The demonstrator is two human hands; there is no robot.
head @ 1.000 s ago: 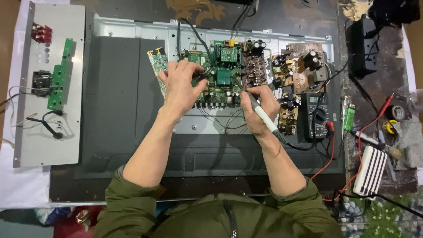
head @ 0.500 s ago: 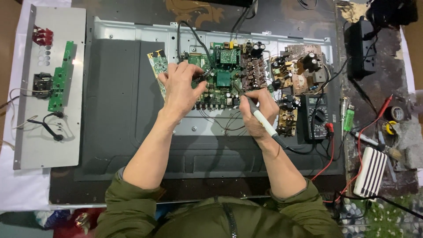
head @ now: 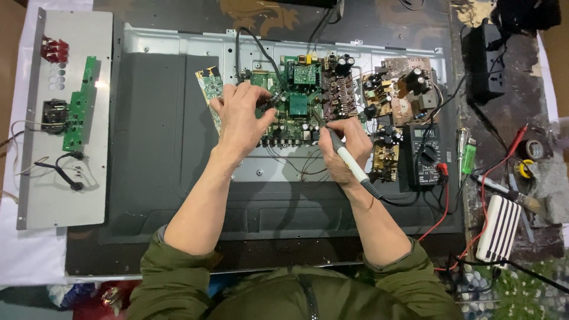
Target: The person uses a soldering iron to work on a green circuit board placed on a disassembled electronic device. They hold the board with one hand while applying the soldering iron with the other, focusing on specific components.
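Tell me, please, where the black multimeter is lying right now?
In the head view the black multimeter lies right of the person's right hand, beside the brown circuit board and left of the green lighter.

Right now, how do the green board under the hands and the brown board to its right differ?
The large green circuit board lies under both hands, left hand resting on it and right hand aiming a white-handled soldering iron. The brown circuit board is smaller and untouched. Both sit on the metal chassis.

Small grey rectangular screen on the black multimeter (head: 425, 155) — right of the boards
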